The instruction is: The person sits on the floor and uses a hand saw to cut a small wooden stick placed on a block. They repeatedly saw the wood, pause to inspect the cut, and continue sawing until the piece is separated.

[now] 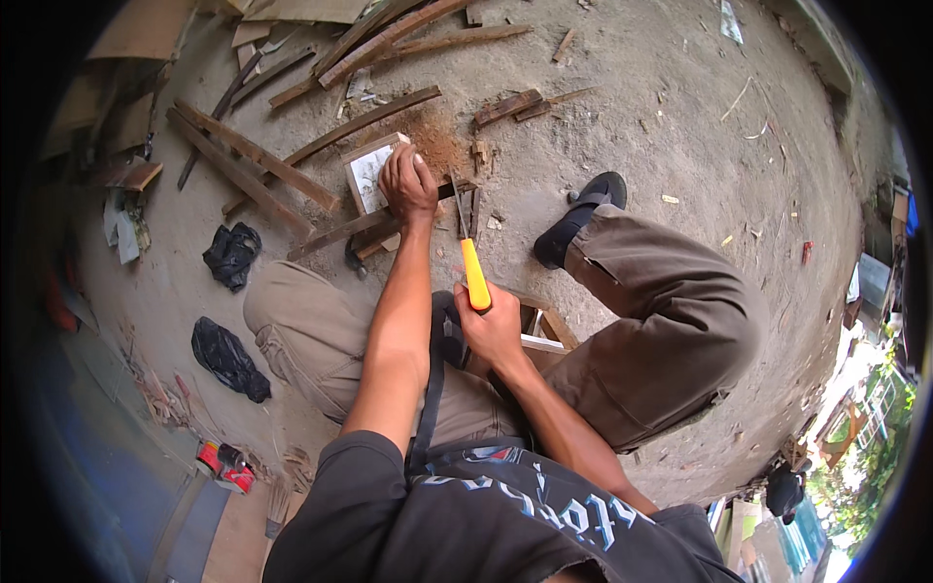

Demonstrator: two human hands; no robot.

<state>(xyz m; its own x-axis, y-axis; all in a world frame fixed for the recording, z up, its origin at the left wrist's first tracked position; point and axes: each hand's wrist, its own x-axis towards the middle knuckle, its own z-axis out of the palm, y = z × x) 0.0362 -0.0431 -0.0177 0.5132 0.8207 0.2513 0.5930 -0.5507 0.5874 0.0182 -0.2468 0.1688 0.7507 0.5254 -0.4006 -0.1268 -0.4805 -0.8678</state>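
Note:
My right hand (494, 330) is wrapped round the yellow handle (474, 276) of a handsaw. The saw's narrow blade (461, 216) points away from me and lies against a dark wooden strip (342, 233), near the strip's right end. My left hand (409, 183) is closed over that strip, just left of the blade, and hides part of it. Beside the left hand, a shallow wooden box (356, 183) with a white inner face lies partly under the fingers. A hammer (356, 258) rests on the ground below the strip, its handle partly hidden.
Several long wooden strips (253, 160) lie at the far left. Short wood offcuts (507, 109) are farther off, near sawdust (437, 146). Another wooden frame (554, 330) sits between my legs. Black plastic bags (231, 256) lie to the left, beyond them a red tool (224, 468).

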